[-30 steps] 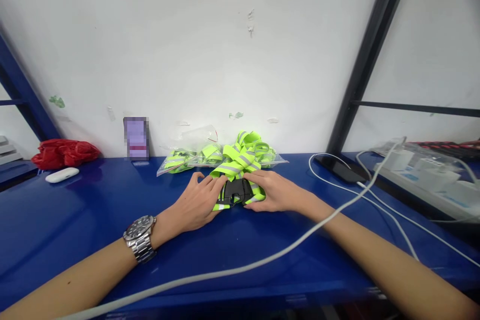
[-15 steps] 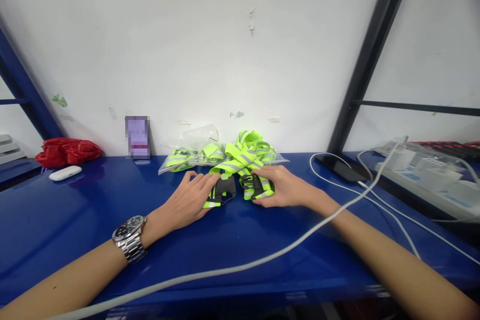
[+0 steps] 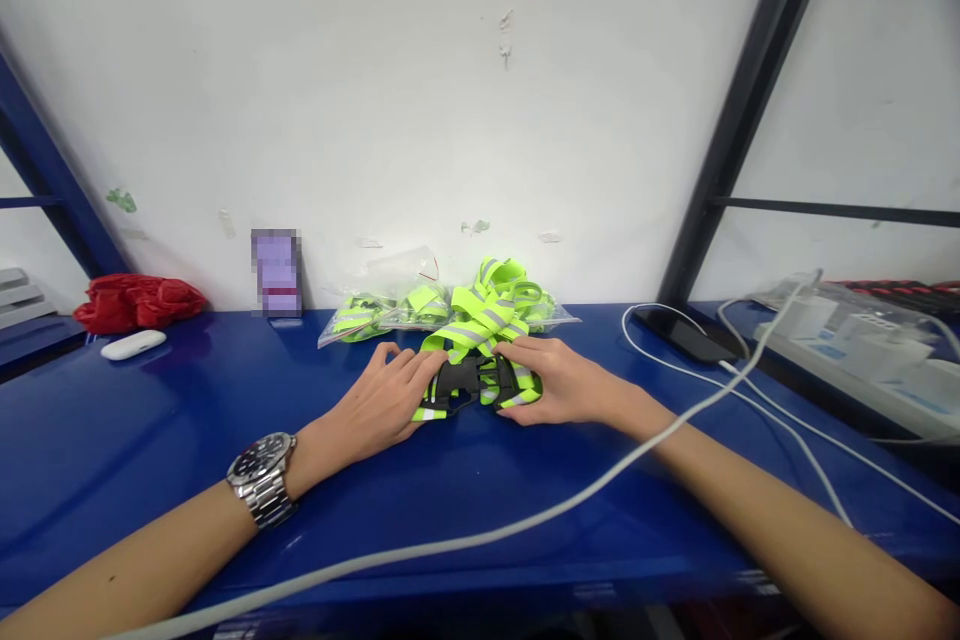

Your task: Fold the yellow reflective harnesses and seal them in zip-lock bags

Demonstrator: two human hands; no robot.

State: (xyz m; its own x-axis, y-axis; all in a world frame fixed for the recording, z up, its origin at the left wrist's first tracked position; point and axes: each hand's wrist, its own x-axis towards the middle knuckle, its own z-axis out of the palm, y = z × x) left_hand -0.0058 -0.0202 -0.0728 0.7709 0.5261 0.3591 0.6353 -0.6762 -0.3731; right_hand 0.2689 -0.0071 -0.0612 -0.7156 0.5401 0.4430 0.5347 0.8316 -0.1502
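Note:
On the blue table my left hand (image 3: 390, 392) grips the black socket half of a buckle (image 3: 456, 378), knuckles up. My right hand (image 3: 553, 378) pinches the pronged half of the buckle (image 3: 507, 380) from the right. The prongs meet the mouth of the socket; whether they are latched I cannot tell. Both halves are joined to a neon yellow reflective strap (image 3: 480, 320) with grey stripes, heaped and looped just behind my hands. Behind it lie clear plastic bags (image 3: 360, 320) with similar yellow straps inside. A metal watch (image 3: 262, 475) is on my left wrist.
A white cable (image 3: 480, 535) runs across in front of my forearms. At the left are a red plastic bag (image 3: 139, 302), a white case (image 3: 133, 345) and an upright phone (image 3: 277, 275). To the right lie a black phone (image 3: 682, 335) and a power strip with chargers (image 3: 862, 345).
My right hand has moved slightly left with the pronged half, closing the gap to the socket half. My left hand has shifted a little to the right.

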